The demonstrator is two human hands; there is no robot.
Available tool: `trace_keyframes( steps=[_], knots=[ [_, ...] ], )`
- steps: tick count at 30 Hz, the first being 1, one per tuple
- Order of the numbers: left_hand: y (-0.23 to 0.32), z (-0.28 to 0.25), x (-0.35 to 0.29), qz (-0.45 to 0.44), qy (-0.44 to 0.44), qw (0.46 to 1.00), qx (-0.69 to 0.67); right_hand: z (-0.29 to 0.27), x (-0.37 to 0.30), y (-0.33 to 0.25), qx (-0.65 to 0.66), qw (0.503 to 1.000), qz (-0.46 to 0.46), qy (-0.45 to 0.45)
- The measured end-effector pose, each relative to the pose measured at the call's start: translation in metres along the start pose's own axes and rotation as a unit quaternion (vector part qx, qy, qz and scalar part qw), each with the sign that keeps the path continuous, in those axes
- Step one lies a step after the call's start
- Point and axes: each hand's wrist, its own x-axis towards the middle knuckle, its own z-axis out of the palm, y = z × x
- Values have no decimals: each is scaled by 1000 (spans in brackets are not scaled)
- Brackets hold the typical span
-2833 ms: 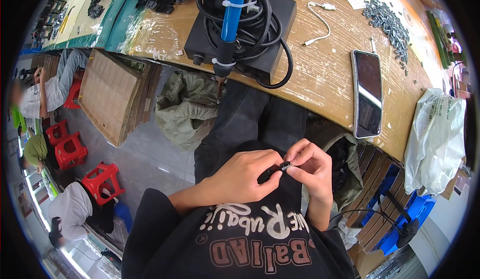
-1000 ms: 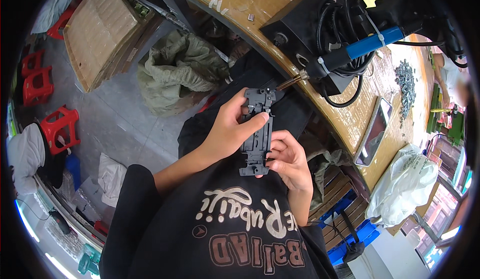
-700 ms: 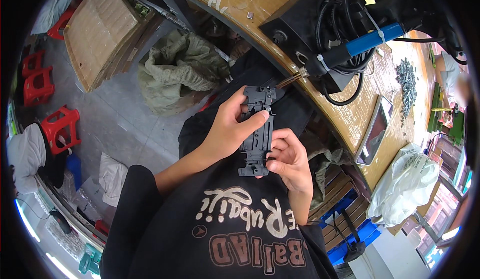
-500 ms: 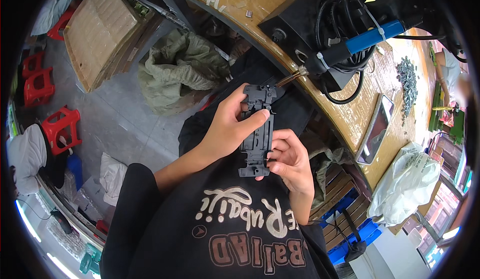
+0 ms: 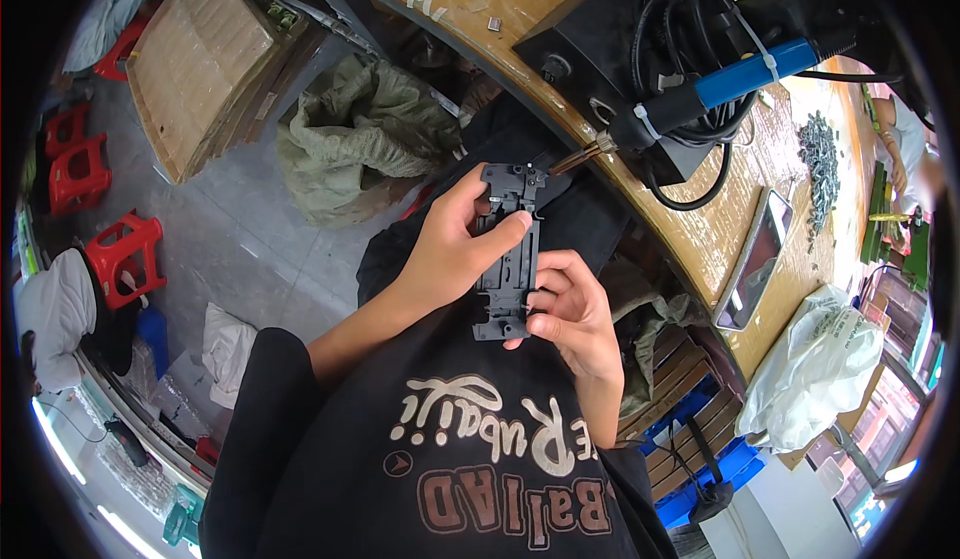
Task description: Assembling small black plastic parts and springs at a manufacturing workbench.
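Head view: long dark-grey plastic chassis [image 5: 507, 254]

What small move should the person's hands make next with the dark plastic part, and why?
Probably raise the dark plastic part slightly so its top end meets the soldering iron tip. Both the left hand and right hand hold it, and the tip sits just beside that end, apparently not touching.

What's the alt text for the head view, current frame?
Both bare hands hold a long dark grey plastic frame upright over the lap: left hand grips its upper half, right hand its lower end. Just above, a blue-handled soldering iron lies on a black box at the wooden bench's edge.
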Motion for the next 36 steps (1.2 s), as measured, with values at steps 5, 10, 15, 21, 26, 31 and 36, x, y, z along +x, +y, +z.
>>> trace_keyframes(
  steps=[5, 10, 15, 21, 26, 31, 36],
  knots=[
    [3, 2, 1, 16, 9, 1000, -7, 3, 1, -4, -3, 1000, -9, -6],
    [3, 1, 1, 23, -1, 1000, 16, 5, -1, -6, -10, 1000, -12, 4],
    [5, 2, 1, 25, -3, 1000, 8, 9, -2, -8, -8, 1000, -14, 12],
    [2, -2, 2, 46, -6, 997, 62, 7, -1, -5, -34, 999, -10, 24],
    [-4, -5, 4, 77, -12, 995, 69, 1, 3, 4, -56, 998, -19, 35],
    [-8, -4, 3, 88, -4, 993, 73, 1, 3, 5, -68, 997, -14, 37],
    [-10, -6, 0, 79, -11, 993, 84, 2, 0, 6, -61, 997, -15, 32]
  ],
)
